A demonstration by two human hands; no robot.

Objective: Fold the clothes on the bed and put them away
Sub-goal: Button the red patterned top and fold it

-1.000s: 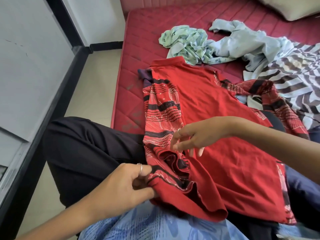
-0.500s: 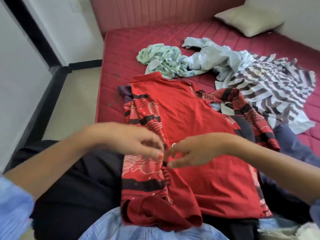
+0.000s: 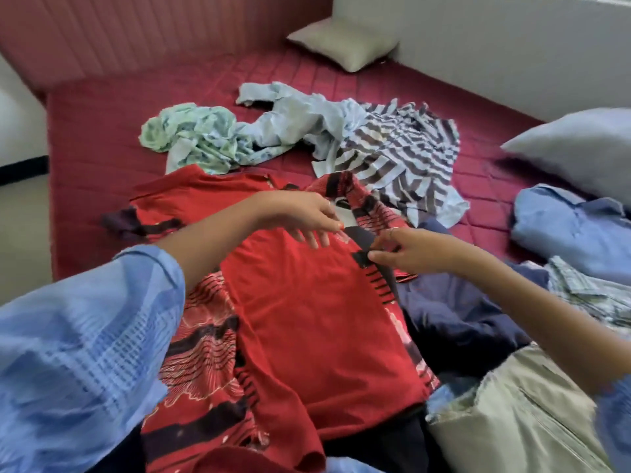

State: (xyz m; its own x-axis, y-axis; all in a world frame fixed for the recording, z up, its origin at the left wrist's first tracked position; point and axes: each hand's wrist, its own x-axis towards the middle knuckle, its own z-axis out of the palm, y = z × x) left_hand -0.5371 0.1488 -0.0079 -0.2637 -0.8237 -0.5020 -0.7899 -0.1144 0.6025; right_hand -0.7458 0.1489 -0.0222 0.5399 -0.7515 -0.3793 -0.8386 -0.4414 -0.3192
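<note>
A red shirt with black and white patterned sides lies spread face down across my lap and the maroon bed. Its left side is folded in over the back. My right hand pinches the patterned right edge of the shirt near the sleeve. My left hand reaches across above the upper back of the shirt with fingers stretched out, holding nothing. Beyond the shirt lie a crumpled mint-green garment, a pale blue garment and a brown-and-white striped one.
A navy garment lies under the shirt's right side, with a beige one at lower right. A blue shirt, a checked garment, a grey pillow and a beige cushion sit to the right and back. Floor lies left.
Both hands moved from the shirt's left folded side over to its right side. My right hand now pinches the right edge. The view has swung right and up.
</note>
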